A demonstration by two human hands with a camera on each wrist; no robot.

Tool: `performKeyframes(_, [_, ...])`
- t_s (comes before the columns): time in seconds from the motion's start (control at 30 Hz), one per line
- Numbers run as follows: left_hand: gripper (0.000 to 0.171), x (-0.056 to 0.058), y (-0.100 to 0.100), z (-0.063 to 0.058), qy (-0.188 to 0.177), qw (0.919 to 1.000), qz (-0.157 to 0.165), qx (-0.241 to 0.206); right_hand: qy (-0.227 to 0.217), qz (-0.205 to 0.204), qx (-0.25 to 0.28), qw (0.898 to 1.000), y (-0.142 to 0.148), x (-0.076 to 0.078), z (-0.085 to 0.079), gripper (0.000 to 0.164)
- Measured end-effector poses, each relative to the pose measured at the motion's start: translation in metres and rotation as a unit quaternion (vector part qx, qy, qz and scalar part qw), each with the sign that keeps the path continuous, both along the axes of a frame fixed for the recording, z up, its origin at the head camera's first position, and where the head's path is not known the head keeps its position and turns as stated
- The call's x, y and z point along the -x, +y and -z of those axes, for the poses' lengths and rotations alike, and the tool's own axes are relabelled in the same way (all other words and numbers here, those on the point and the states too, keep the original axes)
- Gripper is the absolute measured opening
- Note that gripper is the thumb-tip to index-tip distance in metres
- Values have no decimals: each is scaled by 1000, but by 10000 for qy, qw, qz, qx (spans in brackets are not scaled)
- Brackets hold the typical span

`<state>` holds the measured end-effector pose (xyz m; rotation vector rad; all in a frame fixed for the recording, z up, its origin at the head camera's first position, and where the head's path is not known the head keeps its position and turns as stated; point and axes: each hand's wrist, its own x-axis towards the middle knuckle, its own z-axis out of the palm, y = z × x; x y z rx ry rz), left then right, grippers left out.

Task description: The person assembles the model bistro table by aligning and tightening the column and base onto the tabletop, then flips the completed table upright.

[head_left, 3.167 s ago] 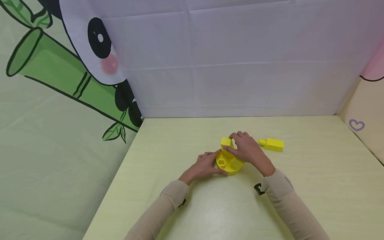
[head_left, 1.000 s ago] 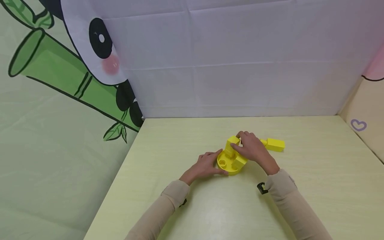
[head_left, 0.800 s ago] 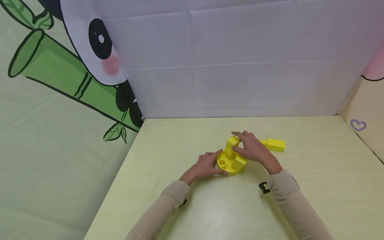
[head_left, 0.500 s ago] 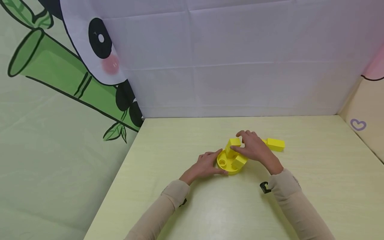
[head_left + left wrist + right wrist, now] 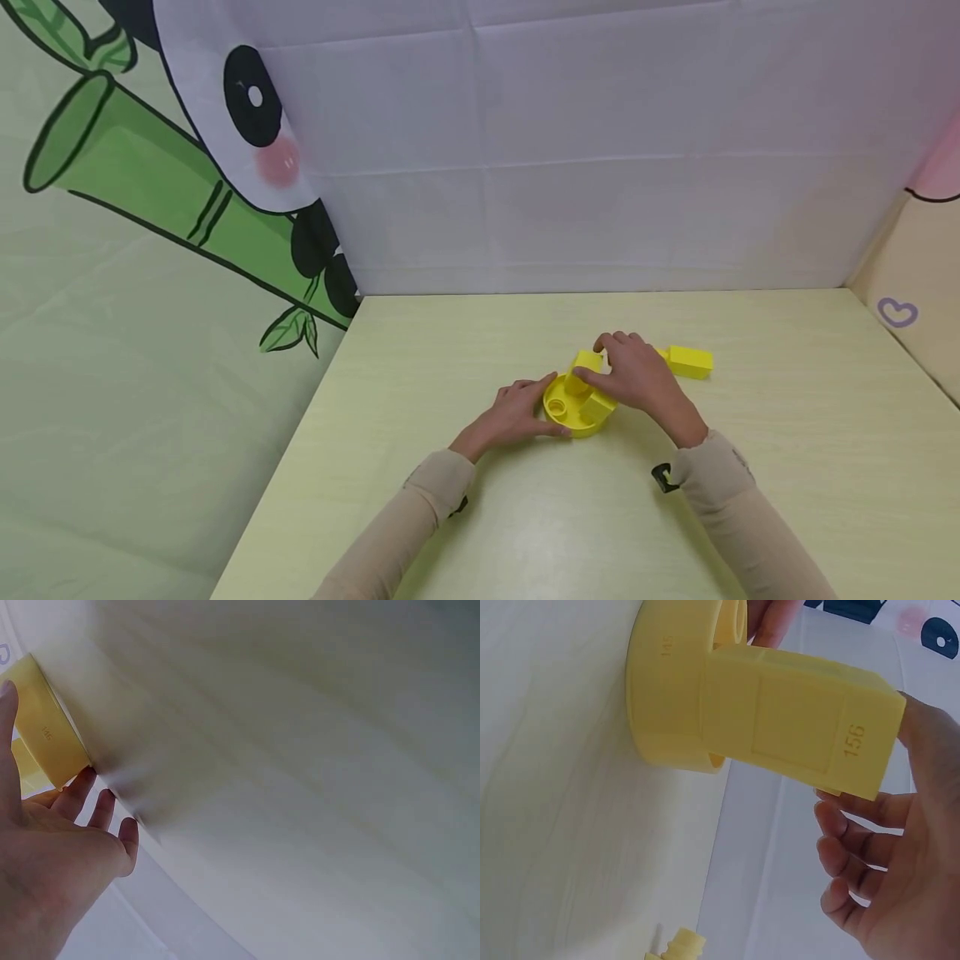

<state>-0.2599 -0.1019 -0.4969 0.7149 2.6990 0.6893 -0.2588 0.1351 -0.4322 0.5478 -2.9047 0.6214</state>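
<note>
A round yellow base with a raised rim stands on the table; it is marked 145 in the right wrist view. My left hand holds its left side, thumb at the near rim and fingers at the far rim. Two rectangular yellow blocks rise from the base. The rear block is between the thumb and index finger of my right hand. The nearer block leans toward the right; in the right wrist view this block, marked 156, hides much of the rear one. An unfilled round socket shows at the base's left.
Another yellow block with a ridged round end lies on the table just right of my right hand. The pale wooden table meets a white cloth backdrop behind, with printed cloths at both sides.
My right hand has shifted to the right, and the rear block has moved right and changed its tilt in its grasp. My left hand stays at the base.
</note>
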Motion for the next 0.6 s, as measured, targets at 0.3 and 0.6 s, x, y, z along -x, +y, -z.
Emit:
performKeyframes(0.3, [102, 0, -1, -1, -10, 10000, 21, -43, 274, 75, -103, 9995, -6, -5, 4, 48])
performKeyframes(0.6, [103, 0, 0, -1, -4, 10000, 38, -83, 317, -415, -65, 9986, -3, -6, 2, 47])
